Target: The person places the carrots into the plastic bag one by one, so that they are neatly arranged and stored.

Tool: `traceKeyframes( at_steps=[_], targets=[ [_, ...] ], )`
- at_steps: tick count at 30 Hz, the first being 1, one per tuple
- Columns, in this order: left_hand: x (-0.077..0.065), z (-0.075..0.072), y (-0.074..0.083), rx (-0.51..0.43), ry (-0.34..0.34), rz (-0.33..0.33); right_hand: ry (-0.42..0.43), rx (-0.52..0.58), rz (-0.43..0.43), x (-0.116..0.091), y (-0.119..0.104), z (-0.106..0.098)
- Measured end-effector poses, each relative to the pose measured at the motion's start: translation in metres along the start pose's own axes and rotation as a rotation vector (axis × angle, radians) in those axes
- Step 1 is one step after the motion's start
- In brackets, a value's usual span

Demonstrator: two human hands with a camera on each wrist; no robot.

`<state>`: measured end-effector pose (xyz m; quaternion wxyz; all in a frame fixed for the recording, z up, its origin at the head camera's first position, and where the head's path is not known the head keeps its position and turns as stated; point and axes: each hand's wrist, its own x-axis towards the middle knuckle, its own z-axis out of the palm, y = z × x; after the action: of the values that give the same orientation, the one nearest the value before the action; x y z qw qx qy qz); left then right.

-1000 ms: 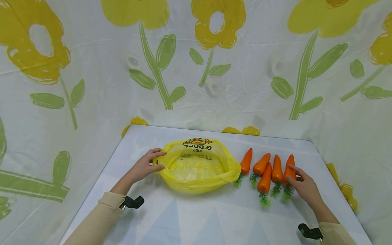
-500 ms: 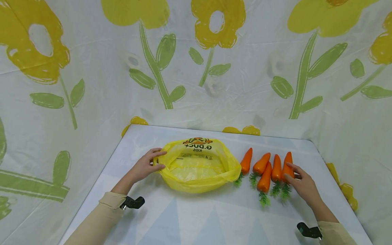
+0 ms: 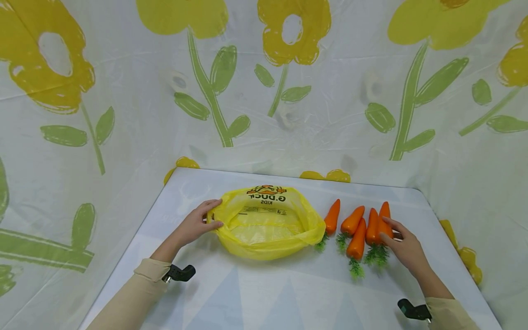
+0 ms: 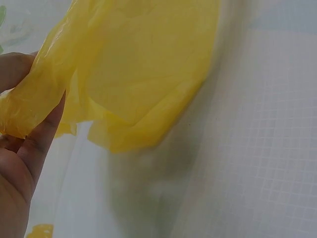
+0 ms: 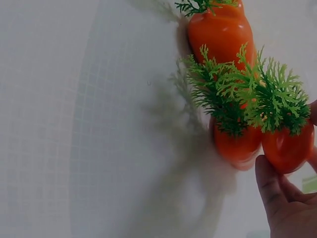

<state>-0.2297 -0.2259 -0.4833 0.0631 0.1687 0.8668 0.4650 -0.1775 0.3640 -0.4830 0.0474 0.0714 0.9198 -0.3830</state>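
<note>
A yellow plastic bag [image 3: 264,251] stands wide-mouthed on the table, printed with a mirrored "G.DUCK KIDS" on its inner back wall. My left hand [image 3: 193,228] pinches its left rim between thumb and fingers; in the left wrist view the yellow film [image 4: 143,64] runs between them. On the right, my right hand [image 3: 406,246] grips the rightmost toy carrot [image 3: 384,211] by its thick end, tip pointing away. That carrot leans against its neighbour carrot [image 3: 372,224]. In the right wrist view, thumb and fingers hold the orange carrot [image 5: 287,151] below green fronds.
Between the bag and my right hand lie more toy carrots: one beside the bag [image 3: 332,217], one behind [image 3: 352,221] and one nearer me [image 3: 356,240]. The white table [image 3: 264,302] has pale blue triangles. A flower-printed curtain [image 3: 330,128] encloses the back and sides.
My right hand has shifted slightly left and away from me with the carrot, which now overlaps its neighbour. The left hand and bag stay almost still.
</note>
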Motion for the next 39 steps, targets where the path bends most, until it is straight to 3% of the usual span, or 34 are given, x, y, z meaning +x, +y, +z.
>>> traceKeyframes(
  at_steps=[39],
  targets=[
    [0.000,0.003,-0.001,-0.020,0.026,0.012,-0.018,0.073,-0.143,0.002,-0.015,0.011]
  ],
)
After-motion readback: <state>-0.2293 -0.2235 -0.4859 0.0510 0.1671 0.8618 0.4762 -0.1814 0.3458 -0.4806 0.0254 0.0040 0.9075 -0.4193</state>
